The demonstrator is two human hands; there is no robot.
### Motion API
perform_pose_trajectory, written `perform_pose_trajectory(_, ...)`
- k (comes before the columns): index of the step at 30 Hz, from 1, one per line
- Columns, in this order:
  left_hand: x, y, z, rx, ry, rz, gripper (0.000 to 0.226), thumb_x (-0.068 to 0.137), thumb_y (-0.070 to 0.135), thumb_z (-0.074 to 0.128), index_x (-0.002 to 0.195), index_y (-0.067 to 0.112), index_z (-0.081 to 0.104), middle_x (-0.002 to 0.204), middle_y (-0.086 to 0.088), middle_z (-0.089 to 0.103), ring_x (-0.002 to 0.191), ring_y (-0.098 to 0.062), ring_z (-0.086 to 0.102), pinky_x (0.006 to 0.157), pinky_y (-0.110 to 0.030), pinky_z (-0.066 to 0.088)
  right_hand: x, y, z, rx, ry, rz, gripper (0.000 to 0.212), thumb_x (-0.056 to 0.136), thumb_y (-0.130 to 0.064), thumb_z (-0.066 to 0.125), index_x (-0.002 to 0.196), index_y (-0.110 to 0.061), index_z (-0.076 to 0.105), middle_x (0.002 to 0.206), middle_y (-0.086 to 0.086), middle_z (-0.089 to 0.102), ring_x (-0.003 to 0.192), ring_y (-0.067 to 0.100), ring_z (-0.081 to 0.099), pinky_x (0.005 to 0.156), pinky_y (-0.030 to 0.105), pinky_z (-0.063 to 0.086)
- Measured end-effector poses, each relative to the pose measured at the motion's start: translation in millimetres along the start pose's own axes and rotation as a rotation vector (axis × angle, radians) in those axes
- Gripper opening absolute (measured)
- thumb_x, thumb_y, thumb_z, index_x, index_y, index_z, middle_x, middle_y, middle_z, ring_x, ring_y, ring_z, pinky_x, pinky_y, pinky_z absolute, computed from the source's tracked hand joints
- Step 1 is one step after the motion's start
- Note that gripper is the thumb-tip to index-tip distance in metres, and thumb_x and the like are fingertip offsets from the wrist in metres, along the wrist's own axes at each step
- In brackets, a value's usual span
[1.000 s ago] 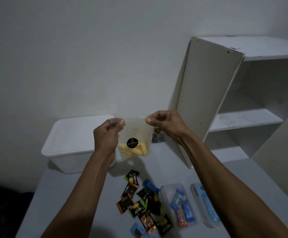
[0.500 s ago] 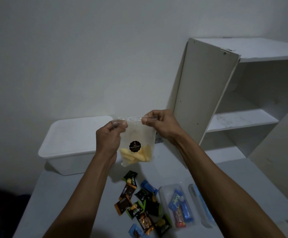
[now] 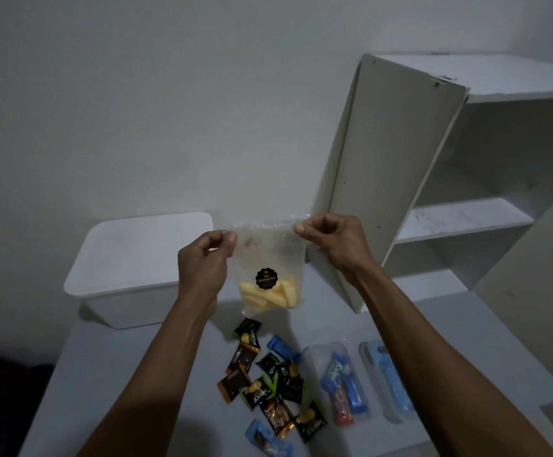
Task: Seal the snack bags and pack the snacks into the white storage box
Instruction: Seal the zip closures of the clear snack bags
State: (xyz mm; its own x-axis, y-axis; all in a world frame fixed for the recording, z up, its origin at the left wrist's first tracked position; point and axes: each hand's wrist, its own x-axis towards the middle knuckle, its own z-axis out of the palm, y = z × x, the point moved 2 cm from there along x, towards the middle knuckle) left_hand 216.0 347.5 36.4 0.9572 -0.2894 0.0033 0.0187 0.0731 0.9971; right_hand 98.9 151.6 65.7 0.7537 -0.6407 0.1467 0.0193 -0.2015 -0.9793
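Clear snack bag [image 3: 270,255] of yellow sticks [image 3: 270,296], pinched by both hands.

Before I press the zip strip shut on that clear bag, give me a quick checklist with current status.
1. Left hand pinches the clear snack bag at its top corner: ok.
2. Right hand pinches the other top corner: ok.
3. Bag hangs upright, yellow snacks settled at the bottom: ok.
4. Zip strip closed: cannot tell.
5. White storage box open for packing: not ok, lid on.
6. Loose wrapped snacks still on table: not ok.
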Motion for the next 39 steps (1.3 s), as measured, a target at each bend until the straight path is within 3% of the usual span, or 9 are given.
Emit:
perform_pose_trajectory(4, 3.2, -19.9, 8.3, 0.082, 0.012, -0.048, 0.003, 0.087, 0.027, 0.072, 0.087, 0.025, 0.074, 0.086, 0.006, 0.07, 0.082, -0.01, 0.065, 0.089, -0.044, 0.056, 2.2, 39.1, 0.6, -0.094, 0.023, 0.057, 0.01, 0.086, -0.021, 0.074, 0.089, -0.012, 0.076, 0.086, -0.001, 0.074, 0.074, 0.004, 0.065, 0.062, 0.018, 0.052)
perform_pose_trajectory(10, 31.5, -59.9, 23.8, 0.168, 0.135, -0.127, 0.005, 0.082, 0.026, 0.077, 0.083, 0.029, 0.072, 0.087, 0.003, 0.071, 0.088, -0.018, 0.068, 0.083, -0.048, 0.059, 28.0, 86.1, 11.3, -0.124, 0.031, 0.107, 0.004, 0.087, -0.024, 0.074, 0.084, -0.027, 0.075, 0.082, -0.007, 0.074, 0.081, 0.017, 0.069, 0.073, 0.035, 0.06)
perform_pose_trajectory(14, 70.8, -80.3, 40.3, 0.173, 0.218, -0.152, 0.008, 0.081, 0.024, 0.078, 0.088, 0.022, 0.075, 0.08, 0.004, 0.072, 0.08, -0.016, 0.069, 0.081, -0.047, 0.059, 68.7, 110.3, 22.1, -0.122, 0.072, 0.111, 0.004, 0.086, -0.018, 0.074, 0.086, -0.014, 0.076, 0.08, -0.004, 0.074, 0.07, -0.001, 0.065, 0.069, 0.026, 0.058)
perform_pose_trajectory(18, 116.8, -97.6, 61.6, 0.217, 0.298, -0.129, 0.013, 0.082, 0.02, 0.077, 0.092, 0.012, 0.075, 0.075, 0.006, 0.07, 0.07, -0.009, 0.065, 0.082, -0.034, 0.058, 115.2, 136.3, 33.1, -0.137, 0.099, 0.133, 0.011, 0.087, -0.017, 0.074, 0.088, -0.006, 0.076, 0.082, 0.007, 0.075, 0.066, 0.003, 0.064, 0.065, 0.025, 0.057)
perform_pose_trajectory(21, 147.1, -111.0, 72.8, 0.297, 0.346, -0.123, 0.014, 0.082, 0.023, 0.076, 0.091, 0.013, 0.076, 0.079, 0.0, 0.073, 0.073, -0.013, 0.065, 0.079, -0.028, 0.054, 148.0, 156.4, 39.8, -0.135, 0.099, 0.157, 0.01, 0.086, -0.02, 0.075, 0.086, -0.01, 0.076, 0.082, 0.002, 0.075, 0.073, 0.011, 0.067, 0.071, 0.031, 0.058)
perform_pose_trajectory(26, 184.2, -135.7, 82.0, 0.323, 0.431, -0.209, 0.009, 0.078, 0.027, 0.076, 0.084, 0.021, 0.075, 0.071, 0.006, 0.07, 0.075, -0.015, 0.067, 0.082, -0.032, 0.056, 186.1, 181.5, 57.1, -0.17, 0.075, 0.175, 0.012, 0.086, -0.016, 0.074, 0.088, -0.005, 0.074, 0.081, 0.001, 0.072, 0.063, -0.01, 0.06, 0.064, 0.009, 0.048)
perform_pose_trajectory(32, 212.6, -154.9, 86.7, 0.383, 0.444, -0.255, 0.016, 0.082, 0.028, 0.074, 0.094, 0.018, 0.074, 0.082, 0.0, 0.074, 0.079, -0.017, 0.068, 0.084, -0.032, 0.055, 215.4, 220.6, 75.1, -0.28, 0.083, 0.266, 0.012, 0.08, -0.039, 0.075, 0.079, -0.028, 0.073, 0.077, -0.012, 0.073, 0.075, 0.007, 0.068, 0.077, 0.042, 0.058)
perform_pose_trajectory(37, 228.7, -169.5, 93.2, 0.309, 0.438, -0.269, 0.021, 0.084, 0.014, 0.073, 0.103, 0.004, 0.071, 0.084, -0.004, 0.068, 0.075, -0.013, 0.061, 0.082, -0.029, 0.053, 225.0, 226.7, 81.5, -0.256, 0.094, 0.255, 0.007, 0.084, -0.02, 0.076, 0.081, -0.015, 0.074, 0.079, -0.002, 0.072, 0.076, 0.013, 0.067, 0.08, 0.04, 0.057)
perform_pose_trajectory(39, 231.0, -172.7, 95.1, 0.316, 0.438, -0.257, 0.022, 0.084, 0.01, 0.073, 0.104, 0.002, 0.07, 0.084, -0.004, 0.066, 0.072, -0.012, 0.059, 0.076, -0.019, 0.052, 226.3, 228.8, 81.9, -0.264, 0.095, 0.251, 0.007, 0.084, -0.02, 0.075, 0.083, -0.012, 0.074, 0.079, -0.001, 0.073, 0.077, 0.014, 0.067, 0.08, 0.038, 0.057)
